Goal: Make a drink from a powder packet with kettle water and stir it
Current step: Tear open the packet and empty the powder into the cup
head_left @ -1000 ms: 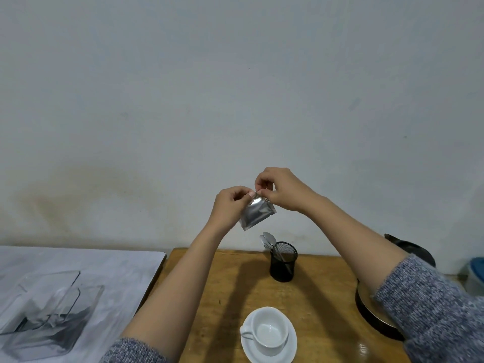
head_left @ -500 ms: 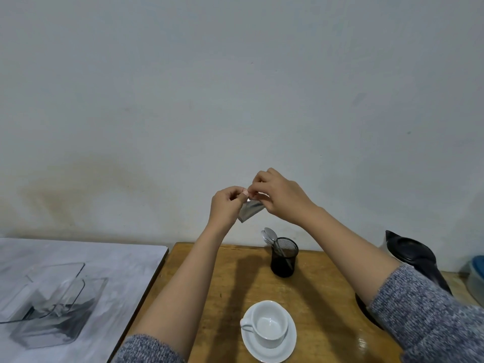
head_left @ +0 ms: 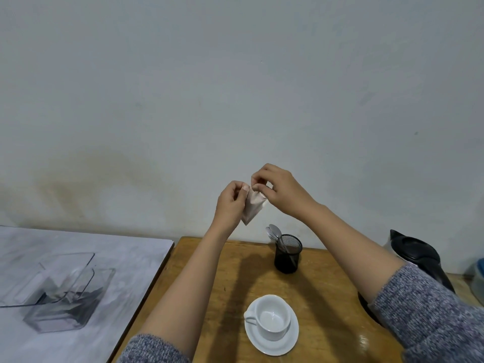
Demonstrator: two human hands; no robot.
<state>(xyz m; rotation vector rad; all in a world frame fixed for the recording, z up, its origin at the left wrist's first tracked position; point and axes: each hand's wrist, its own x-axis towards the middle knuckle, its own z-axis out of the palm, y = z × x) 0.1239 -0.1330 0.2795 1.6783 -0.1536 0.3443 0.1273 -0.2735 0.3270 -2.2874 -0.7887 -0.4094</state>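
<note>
Both hands hold a small silvery powder packet (head_left: 252, 207) up in the air in front of the wall. My left hand (head_left: 231, 203) pinches its top left edge, and my right hand (head_left: 279, 191) pinches the top right corner. Below them, an empty white cup (head_left: 272, 317) stands on a white saucer (head_left: 285, 344) on the wooden table (head_left: 322, 284). A black mesh holder (head_left: 288, 254) at the table's back holds several metal spoons (head_left: 273, 231). The black-lidded kettle (head_left: 416, 254) stands at the right, partly hidden by my right arm.
A grey-white surface (head_left: 110, 258) adjoins the table on the left and carries stacked clear plastic boxes (head_left: 62, 292). A blue-lidded container (head_left: 479, 273) peeks in at the right edge. A plain wall rises directly behind the table.
The packet has turned between my fingers, from a flat tilted face to hanging point-down. My hands stay together above the spoon holder; the view has tilted slightly, showing more of the kettle.
</note>
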